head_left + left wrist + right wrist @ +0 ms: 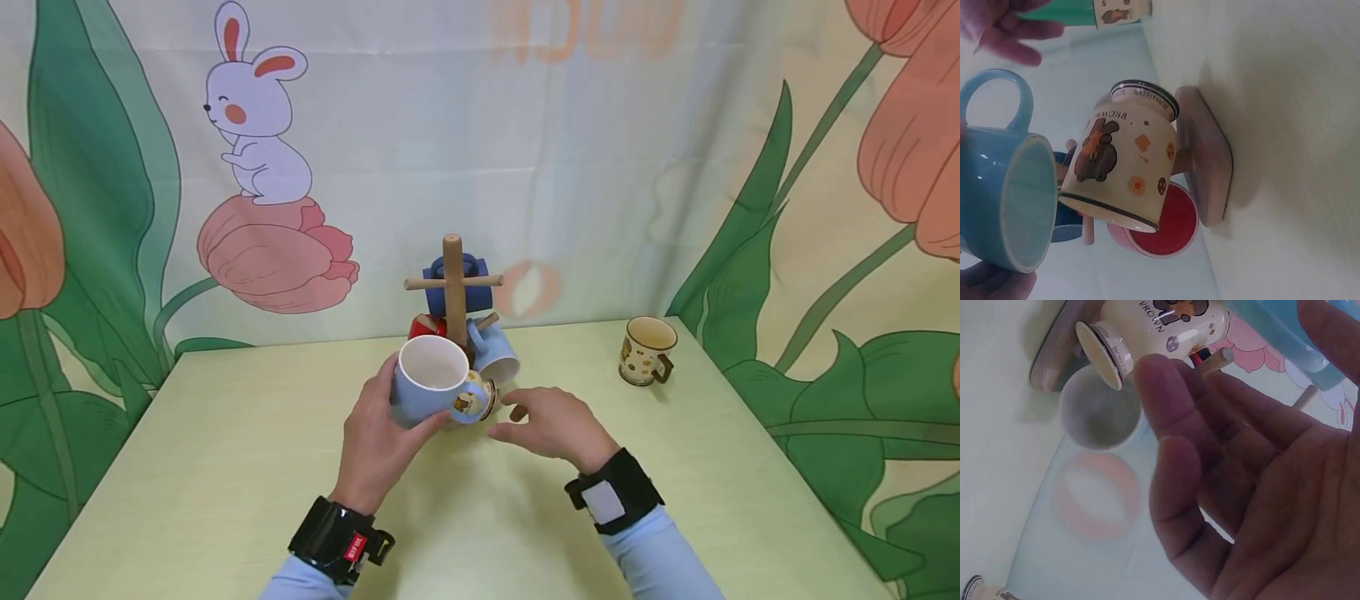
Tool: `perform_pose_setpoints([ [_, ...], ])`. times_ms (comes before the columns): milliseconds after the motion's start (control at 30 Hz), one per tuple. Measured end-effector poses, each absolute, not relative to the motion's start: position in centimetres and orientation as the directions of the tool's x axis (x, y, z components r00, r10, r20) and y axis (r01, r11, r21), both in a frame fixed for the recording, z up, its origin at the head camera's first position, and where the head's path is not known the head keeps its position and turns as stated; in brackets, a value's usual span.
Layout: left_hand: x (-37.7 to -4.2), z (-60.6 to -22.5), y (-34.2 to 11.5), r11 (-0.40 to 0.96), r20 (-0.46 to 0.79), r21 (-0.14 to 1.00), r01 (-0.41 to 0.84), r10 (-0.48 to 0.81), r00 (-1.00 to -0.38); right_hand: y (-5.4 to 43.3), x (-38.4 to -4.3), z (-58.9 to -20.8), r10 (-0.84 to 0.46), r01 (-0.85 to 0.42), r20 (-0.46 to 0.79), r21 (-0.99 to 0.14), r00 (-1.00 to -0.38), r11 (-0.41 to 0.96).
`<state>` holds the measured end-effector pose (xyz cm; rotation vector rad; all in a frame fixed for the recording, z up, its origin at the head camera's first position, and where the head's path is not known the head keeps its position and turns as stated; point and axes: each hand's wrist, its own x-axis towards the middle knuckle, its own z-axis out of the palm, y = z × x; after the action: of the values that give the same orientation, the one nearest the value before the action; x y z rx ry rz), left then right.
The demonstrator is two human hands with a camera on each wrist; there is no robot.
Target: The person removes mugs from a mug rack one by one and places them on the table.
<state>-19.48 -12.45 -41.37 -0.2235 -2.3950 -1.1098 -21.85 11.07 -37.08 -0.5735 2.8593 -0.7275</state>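
My left hand (375,442) grips a light blue mug (420,400), its white inside facing up toward the head camera and its handle pointing right. In front of the wooden mug tree (454,292), this mug overlaps the tree's lower part. Just right of its handle, my right hand (558,425) is held in the air, fingers loosely bent and holding nothing. A cream mug with a brown bear (1122,165) hangs tilted on a low peg, partly hidden in the head view. Another light blue mug (497,354) hangs to the right of the post.
On the tree's far side are a dark blue mug (480,297) higher up and a red mug (420,327) lower left. A cream patterned mug (636,358) stands upright at the table's back right. Behind the table (247,450) hangs a printed curtain (420,150).
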Motion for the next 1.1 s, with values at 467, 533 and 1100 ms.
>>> perform_pose_setpoints([
  [467, -18.7, -41.5, -10.3, 0.749, 0.594, 0.493, 0.443, 0.082, -0.800, 10.5, -21.6, -36.2, -0.471, -0.399, 0.059, -0.630, -0.880, 0.666],
  [533, -18.6, -41.4, -10.1, 0.747, 0.594, 0.492, 0.447, 0.088, -0.800, 10.6, -21.5, -36.1, -0.475, -0.380, 0.036, -0.655, -0.879, 0.653],
  [1100, -19.2, -40.3, -10.1, 0.729, 0.458, 0.554, 0.401, 0.135, -0.879, 11.3, -21.3, -35.2, -0.475, -0.359, 0.038, -0.708, -0.879, 0.608],
])
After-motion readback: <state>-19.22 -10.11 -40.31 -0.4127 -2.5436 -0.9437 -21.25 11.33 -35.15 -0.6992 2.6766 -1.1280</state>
